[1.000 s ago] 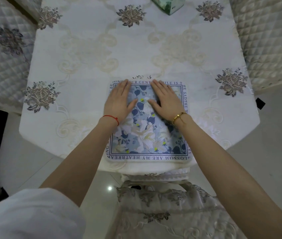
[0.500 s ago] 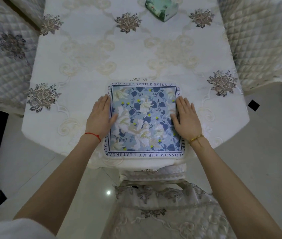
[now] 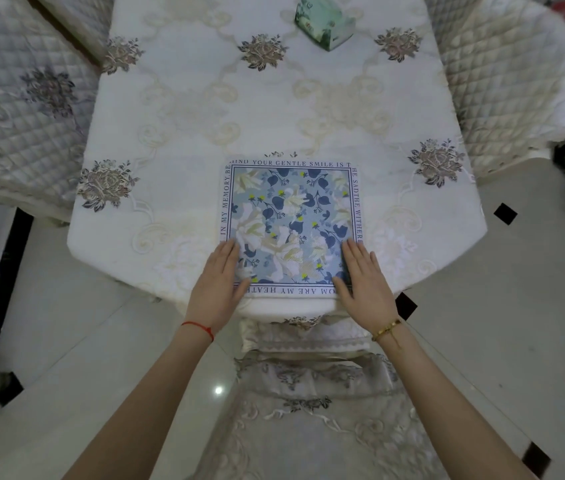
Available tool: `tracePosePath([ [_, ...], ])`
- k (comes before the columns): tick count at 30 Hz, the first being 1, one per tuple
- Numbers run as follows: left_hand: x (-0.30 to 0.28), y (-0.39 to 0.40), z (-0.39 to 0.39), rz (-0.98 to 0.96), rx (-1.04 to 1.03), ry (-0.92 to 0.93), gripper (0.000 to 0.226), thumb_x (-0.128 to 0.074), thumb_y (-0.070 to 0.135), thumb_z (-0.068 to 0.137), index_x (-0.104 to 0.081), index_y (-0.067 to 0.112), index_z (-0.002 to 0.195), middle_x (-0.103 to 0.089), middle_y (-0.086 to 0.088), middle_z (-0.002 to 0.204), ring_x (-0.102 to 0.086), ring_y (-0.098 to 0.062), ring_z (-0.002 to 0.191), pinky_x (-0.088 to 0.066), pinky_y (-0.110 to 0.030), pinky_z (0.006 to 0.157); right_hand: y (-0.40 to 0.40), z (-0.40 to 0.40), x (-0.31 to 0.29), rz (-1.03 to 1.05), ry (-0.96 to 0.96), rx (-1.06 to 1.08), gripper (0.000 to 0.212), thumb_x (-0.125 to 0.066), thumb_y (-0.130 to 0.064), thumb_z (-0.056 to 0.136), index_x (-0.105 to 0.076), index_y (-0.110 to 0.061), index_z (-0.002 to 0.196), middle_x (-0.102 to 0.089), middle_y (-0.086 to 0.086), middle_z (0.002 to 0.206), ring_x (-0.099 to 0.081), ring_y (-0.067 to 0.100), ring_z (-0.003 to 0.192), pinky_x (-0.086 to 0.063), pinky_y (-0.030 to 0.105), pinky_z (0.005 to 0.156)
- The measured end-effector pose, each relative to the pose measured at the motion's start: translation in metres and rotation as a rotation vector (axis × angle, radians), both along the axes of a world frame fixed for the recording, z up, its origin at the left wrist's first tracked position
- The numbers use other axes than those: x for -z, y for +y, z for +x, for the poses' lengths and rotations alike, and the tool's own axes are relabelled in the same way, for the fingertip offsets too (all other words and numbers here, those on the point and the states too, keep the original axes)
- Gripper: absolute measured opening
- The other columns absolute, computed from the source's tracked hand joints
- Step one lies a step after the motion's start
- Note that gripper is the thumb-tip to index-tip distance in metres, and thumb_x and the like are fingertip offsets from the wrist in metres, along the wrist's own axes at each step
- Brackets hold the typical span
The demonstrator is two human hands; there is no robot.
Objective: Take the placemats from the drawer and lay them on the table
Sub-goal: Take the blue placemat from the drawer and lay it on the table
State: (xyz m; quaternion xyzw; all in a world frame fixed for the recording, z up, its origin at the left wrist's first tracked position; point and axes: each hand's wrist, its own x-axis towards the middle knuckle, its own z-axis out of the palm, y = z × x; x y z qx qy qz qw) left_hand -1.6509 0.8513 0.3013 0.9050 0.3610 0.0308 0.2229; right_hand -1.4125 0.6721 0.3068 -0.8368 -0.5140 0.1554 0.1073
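A square placemat (image 3: 291, 223) with blue and white flowers and a lettered border lies flat at the near edge of the table (image 3: 274, 109), which wears a white embroidered cloth. My left hand (image 3: 220, 285) rests flat on the mat's near left corner, fingers together and extended. My right hand (image 3: 364, 278) lies flat on the near right corner in the same way. Neither hand grips anything. No drawer is in view.
A green tissue box (image 3: 322, 24) stands at the far middle of the table. Quilted covered chairs stand at the left (image 3: 14, 116) and right (image 3: 502, 81). A lace-covered chair (image 3: 312, 393) sits right in front of me under the table edge.
Both hands slid from the middle of the placemat outward to its sides, then back toward me to its near corners. The mat stayed in place.
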Motion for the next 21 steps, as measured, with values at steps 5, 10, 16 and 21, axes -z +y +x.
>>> tracePosePath([
  [5, -0.007, -0.024, 0.021, -0.047, -0.011, 0.005, 0.070, -0.046, 0.042, 0.096, -0.015, 0.010, 0.151, -0.015, -0.003, 0.159, -0.010, -0.018, 0.147, -0.014, -0.032, 0.120, 0.025, -0.031, 0.001, -0.010, 0.038, -0.049, 0.070, -0.036, -0.049, 0.098, -0.006, -0.015, 0.152, -0.001, -0.003, 0.159, 0.006, 0.012, 0.146, 0.002, 0.032, 0.120],
  [10, -0.006, -0.025, 0.012, -0.022, -0.034, 0.021, 0.072, -0.045, 0.044, 0.096, -0.015, 0.009, 0.151, -0.016, -0.003, 0.159, -0.012, -0.017, 0.147, -0.011, -0.032, 0.121, 0.009, -0.025, 0.000, -0.018, 0.041, -0.016, 0.068, -0.034, -0.048, 0.099, -0.005, -0.017, 0.152, 0.000, -0.005, 0.159, 0.006, 0.008, 0.145, 0.003, 0.030, 0.119],
  [16, -0.016, -0.022, -0.016, -0.043, -0.072, 0.025, 0.065, -0.051, 0.035, 0.096, -0.025, 0.007, 0.148, -0.025, -0.009, 0.156, -0.020, -0.023, 0.145, -0.016, -0.036, 0.120, -0.038, -0.004, -0.010, -0.031, 0.056, 0.131, 0.058, -0.035, -0.035, 0.101, -0.015, -0.015, 0.151, -0.011, -0.001, 0.158, -0.005, 0.015, 0.146, -0.004, 0.034, 0.120],
  [21, -0.040, -0.041, -0.041, -0.038, -0.046, -0.044, 0.054, -0.057, 0.025, 0.093, -0.042, 0.007, 0.141, -0.043, -0.013, 0.145, -0.039, -0.028, 0.135, -0.032, -0.038, 0.113, -0.072, -0.002, -0.037, 0.059, 0.058, 0.174, 0.050, -0.044, -0.022, 0.099, -0.033, -0.007, 0.145, -0.032, 0.010, 0.152, -0.024, 0.025, 0.142, -0.021, 0.036, 0.116],
])
